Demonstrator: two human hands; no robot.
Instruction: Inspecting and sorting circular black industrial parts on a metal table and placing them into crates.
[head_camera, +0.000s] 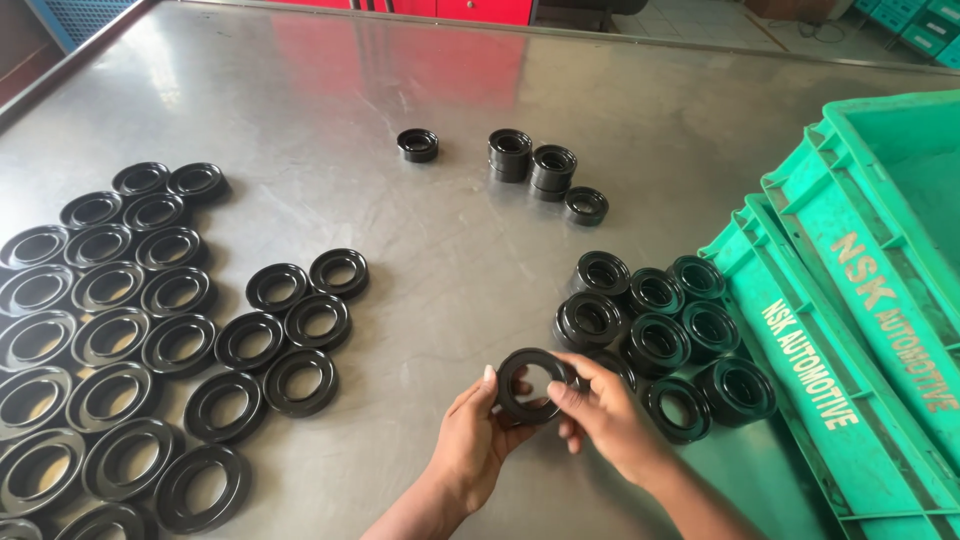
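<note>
Both my hands hold one black rubber ring (528, 385) upright just above the steel table (450, 250). My left hand (477, 440) grips its left rim with thumb and fingers. My right hand (610, 415) pinches its right rim. Right behind my right hand stands a cluster of taller black rings (655, 330), some stacked. To the left, several flat black rings (150, 340) lie spread in rows.
Two green plastic crates (850, 330) sit nested at the right edge of the table. Farther back stand a single black ring (418, 144) and a small group of stacked rings (545, 168). Red cabinets show beyond the table's far edge.
</note>
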